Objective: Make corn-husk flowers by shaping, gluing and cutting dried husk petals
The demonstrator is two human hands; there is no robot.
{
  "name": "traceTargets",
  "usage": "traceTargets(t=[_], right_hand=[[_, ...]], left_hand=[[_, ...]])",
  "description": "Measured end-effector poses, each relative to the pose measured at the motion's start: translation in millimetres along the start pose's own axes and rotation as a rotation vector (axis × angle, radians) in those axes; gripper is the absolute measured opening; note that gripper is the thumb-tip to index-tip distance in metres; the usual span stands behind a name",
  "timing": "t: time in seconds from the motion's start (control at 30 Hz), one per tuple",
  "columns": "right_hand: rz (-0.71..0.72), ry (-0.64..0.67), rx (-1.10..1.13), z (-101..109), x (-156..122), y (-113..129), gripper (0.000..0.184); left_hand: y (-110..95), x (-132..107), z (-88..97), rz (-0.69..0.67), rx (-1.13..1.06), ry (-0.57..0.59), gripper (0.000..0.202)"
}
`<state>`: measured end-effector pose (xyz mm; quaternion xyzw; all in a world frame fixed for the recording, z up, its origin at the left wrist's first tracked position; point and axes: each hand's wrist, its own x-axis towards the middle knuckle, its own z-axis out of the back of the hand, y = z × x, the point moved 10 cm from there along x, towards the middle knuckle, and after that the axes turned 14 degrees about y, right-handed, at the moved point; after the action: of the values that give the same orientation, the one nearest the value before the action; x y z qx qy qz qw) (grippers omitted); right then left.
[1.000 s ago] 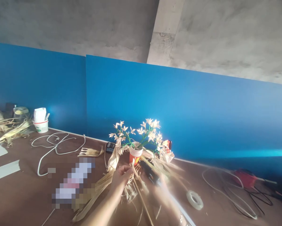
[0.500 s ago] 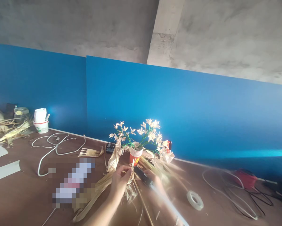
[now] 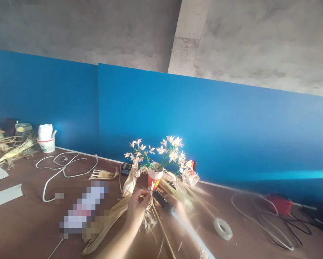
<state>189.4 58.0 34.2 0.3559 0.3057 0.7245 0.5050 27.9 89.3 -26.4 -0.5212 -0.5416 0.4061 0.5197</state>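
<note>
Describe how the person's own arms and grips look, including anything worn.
The left grip is ungloved, and no sleeve or jewellery shows on that side. The right grip is ungloved too, with no sleeve in view; a pale bracelet sits near the wrist. Blur hides its detail.

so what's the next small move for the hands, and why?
Probably keep the left hand steady and ease the tip of the dark tool in the right hand to the base of the small pale flower: the left hand pinches the flower, and the tip points right at it. Whether they touch is too small to tell.
</note>
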Motion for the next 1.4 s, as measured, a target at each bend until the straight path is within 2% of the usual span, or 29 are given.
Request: traceTargets(t=[0.33, 0.7, 1.03, 1.4], right_hand=[[0.025, 0.005, -0.048, 0, 0, 3, 0.014], [0.012, -0.022, -0.028, 1, 0, 2, 0.014], [0.003, 0.002, -0.043, 1, 1, 3, 0.015], [-0.003, -0.014, -0.022, 0, 1, 1, 0.016]], left_hand=[[-7, -2, 0.1, -0.014, 0.031, -0.001, 0.030], [5, 1, -0.3, -0.003, 0.014, 0.007, 0.036], [-4, -4, -1.7, 0.024, -0.033, -0.008, 0.036], [-4, -3, -1.7, 0.005, -0.008, -0.004, 0.035]])
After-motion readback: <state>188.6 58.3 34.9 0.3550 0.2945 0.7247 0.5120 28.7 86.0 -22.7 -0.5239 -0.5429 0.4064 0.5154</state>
